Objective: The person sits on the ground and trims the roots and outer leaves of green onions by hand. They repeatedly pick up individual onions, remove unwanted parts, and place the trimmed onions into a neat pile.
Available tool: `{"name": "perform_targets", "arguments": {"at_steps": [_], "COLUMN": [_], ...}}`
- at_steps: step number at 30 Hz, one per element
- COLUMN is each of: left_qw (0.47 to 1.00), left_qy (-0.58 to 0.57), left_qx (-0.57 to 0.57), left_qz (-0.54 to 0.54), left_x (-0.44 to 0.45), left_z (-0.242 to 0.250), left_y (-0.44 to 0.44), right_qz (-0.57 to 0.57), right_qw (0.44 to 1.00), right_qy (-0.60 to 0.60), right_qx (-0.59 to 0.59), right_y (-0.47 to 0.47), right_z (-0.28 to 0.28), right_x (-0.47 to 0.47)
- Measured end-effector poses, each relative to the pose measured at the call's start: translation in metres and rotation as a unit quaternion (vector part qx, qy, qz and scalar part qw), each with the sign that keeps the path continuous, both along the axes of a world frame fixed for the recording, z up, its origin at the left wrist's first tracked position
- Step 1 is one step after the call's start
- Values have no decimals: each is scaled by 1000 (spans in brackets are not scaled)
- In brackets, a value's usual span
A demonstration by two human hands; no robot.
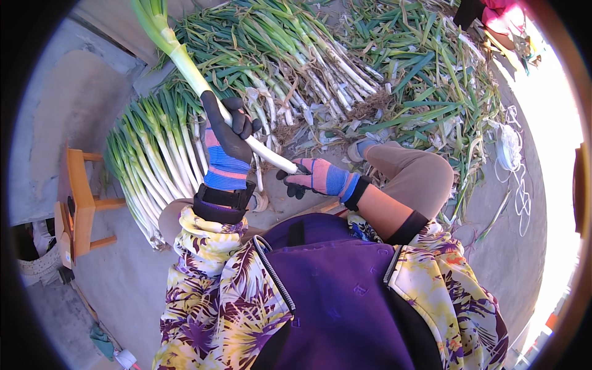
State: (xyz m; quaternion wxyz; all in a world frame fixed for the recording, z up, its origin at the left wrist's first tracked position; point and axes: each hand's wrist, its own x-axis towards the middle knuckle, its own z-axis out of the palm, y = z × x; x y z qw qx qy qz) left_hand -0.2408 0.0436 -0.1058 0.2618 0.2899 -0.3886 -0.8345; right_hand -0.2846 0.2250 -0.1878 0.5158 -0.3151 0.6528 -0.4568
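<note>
My left hand (231, 127), in a black-palmed knit glove, is closed around the pale stalk of a large green onion (192, 74). The stalk slants from the green top at the upper left down to its white root end. At that root end is my right hand (310, 178), gloved alike, with its thumb and fingers on the tip; whether it also holds a small tool is hidden. Left of my left hand lies a row of clean white-stemmed green onions (155, 157). Beyond my hands is a pile of untrimmed green onions (319, 69) with brown roots.
Loose green leaves and peelings (430, 92) cover the floor at the upper right. White plastic twine (508, 148) lies at the right. A wooden stool (85, 203) stands at the left, near a white woven container (41, 266). Part of another person (504, 18) shows at the upper right.
</note>
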Motion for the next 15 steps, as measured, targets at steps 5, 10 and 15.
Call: {"name": "perform_targets", "arguments": {"at_steps": [5, 10, 15], "left_qw": [999, 997, 996], "left_qy": [33, 25, 7], "left_qx": [-32, -66, -87], "left_qz": [22, 36, 19], "left_x": [5, 10, 18], "left_z": [8, 10, -3], "left_y": [-20, -28, -23], "right_qz": [-2, 182, 92], "right_qw": [989, 932, 931], "right_qy": [-94, 251, 261], "right_qx": [115, 188, 240], "right_y": [22, 30, 23], "right_z": [-45, -72, -57], "right_x": [-8, -15, -19]}}
